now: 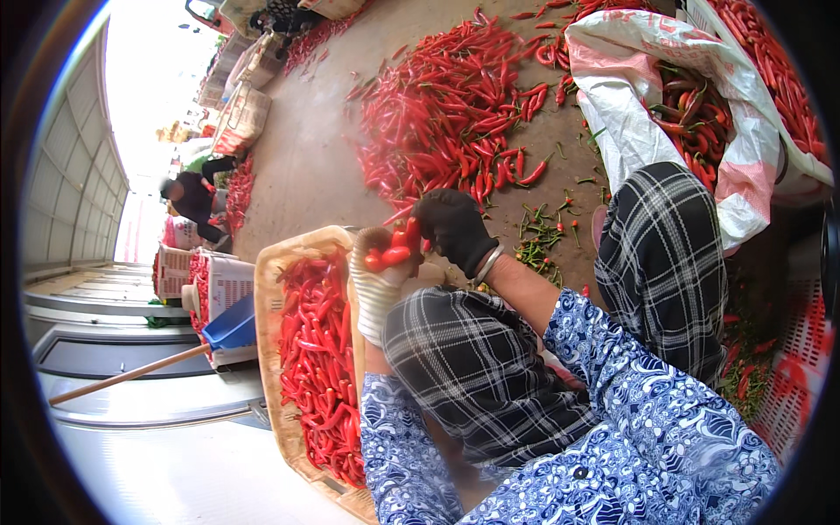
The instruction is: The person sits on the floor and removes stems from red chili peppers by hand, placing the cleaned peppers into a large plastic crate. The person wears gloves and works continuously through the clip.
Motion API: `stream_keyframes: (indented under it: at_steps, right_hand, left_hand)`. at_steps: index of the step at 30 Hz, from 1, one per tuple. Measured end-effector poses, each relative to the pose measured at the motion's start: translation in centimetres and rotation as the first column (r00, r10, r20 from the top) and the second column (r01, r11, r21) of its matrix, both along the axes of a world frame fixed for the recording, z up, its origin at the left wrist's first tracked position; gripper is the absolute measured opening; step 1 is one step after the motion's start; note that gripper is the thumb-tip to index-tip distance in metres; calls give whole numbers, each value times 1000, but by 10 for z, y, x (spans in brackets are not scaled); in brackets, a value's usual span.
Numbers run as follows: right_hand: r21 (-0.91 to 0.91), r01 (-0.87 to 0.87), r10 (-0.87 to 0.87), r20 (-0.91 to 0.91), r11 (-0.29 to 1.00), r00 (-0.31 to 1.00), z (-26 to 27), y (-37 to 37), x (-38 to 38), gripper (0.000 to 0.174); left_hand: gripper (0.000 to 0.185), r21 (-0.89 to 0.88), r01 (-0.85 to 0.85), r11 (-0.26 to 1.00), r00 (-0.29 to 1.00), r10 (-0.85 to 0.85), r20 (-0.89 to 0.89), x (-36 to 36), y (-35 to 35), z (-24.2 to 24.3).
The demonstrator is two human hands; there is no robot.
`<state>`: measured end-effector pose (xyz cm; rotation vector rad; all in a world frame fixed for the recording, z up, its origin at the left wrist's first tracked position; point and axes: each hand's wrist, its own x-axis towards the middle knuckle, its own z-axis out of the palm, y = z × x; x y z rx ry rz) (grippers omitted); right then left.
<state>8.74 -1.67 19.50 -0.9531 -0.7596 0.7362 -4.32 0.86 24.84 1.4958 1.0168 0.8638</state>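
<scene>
My left hand (pixel 377 275), in a cream striped glove, holds several red chili peppers (pixel 388 254) whose ends face up. Close against it is my right hand (pixel 454 230), in a black glove with a bracelet at the wrist. Its fingers are curled on a red chili pepper (pixel 413 231) at the edge of the bunch; the glove partly covers that pepper. Left of my left hand stands a yellowish plastic crate (pixel 270 348) filled with red chilies (pixel 321 367). Beyond my hands a large heap of red chilies (pixel 446 111) lies on the floor.
Green stems (pixel 538 236) litter the floor by my knees. At right, an open white woven sack (pixel 610 125) holds chilies, and a red-stained crate (pixel 791 367) stands below it. A blue dustpan (pixel 230 325) with a wooden handle leans at left. Another person (pixel 197 200) sits farther off.
</scene>
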Motion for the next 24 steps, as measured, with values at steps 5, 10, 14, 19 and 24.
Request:
stream_keyframes:
  at_steps: [5, 10, 14, 19, 24]
  right_hand:
    - [-126, -226, 204, -163, 966, 965, 15, -12, 27, 26]
    - [-291, 19, 97, 377, 957, 921, 29, -27, 40, 28]
    - [218, -132, -17, 572, 967, 820, 41, -22, 27, 20]
    - [239, -197, 50, 509, 951, 859, 37, -15, 24, 16]
    - [116, -53, -7, 463, 992, 886, 28, -15, 19, 17]
  left_hand:
    - [31, 168, 68, 983, 994, -52, -98, -1, -2, 29]
    - [25, 505, 344, 792, 818, 11, -575, -8, -1, 60]
    - [31, 426, 433, 794, 692, 9, -721, -10, -1, 76]
    - [36, 357, 523, 774, 649, -91, -755, -6, -3, 88]
    - [32, 350, 493, 796, 693, -116, -712, 1, -1, 82]
